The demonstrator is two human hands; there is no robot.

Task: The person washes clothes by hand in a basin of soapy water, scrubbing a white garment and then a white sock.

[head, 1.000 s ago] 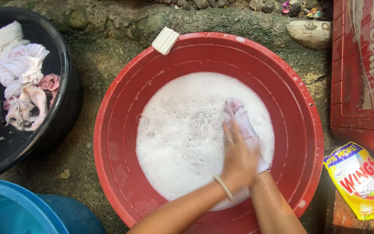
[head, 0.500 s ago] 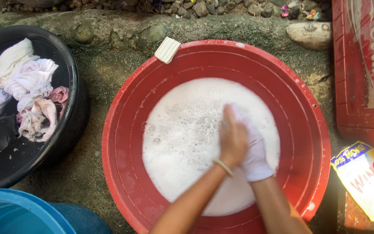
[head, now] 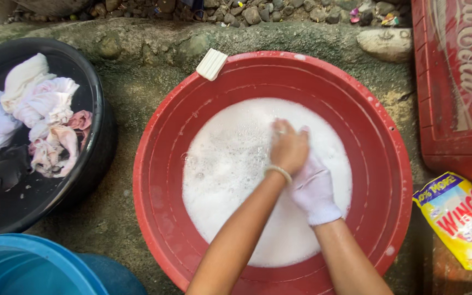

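A big red basin (head: 378, 136) holds white soapy water (head: 230, 175). My left hand (head: 287, 146), with a pale band at the wrist, is closed over a wet pale cloth (head: 315, 191) above the foam. The cloth wraps over my right hand (head: 313, 188), which is hidden beneath it and grips it from below. Both forearms reach in from the bottom edge. A white bar of soap (head: 212, 64) rests on the basin's far rim.
A black tub (head: 91, 93) at the left holds wrung white and pink clothes (head: 39, 109). A blue bucket (head: 34, 267) stands at bottom left. A red crate (head: 454, 82) and a yellow detergent pouch (head: 460, 218) lie at the right. Stones line the far edge.
My left hand slid forward along the cloth toward the basin's middle, then its fingers closed. The cloth now bunches over my right hand instead of stretching ahead of it.
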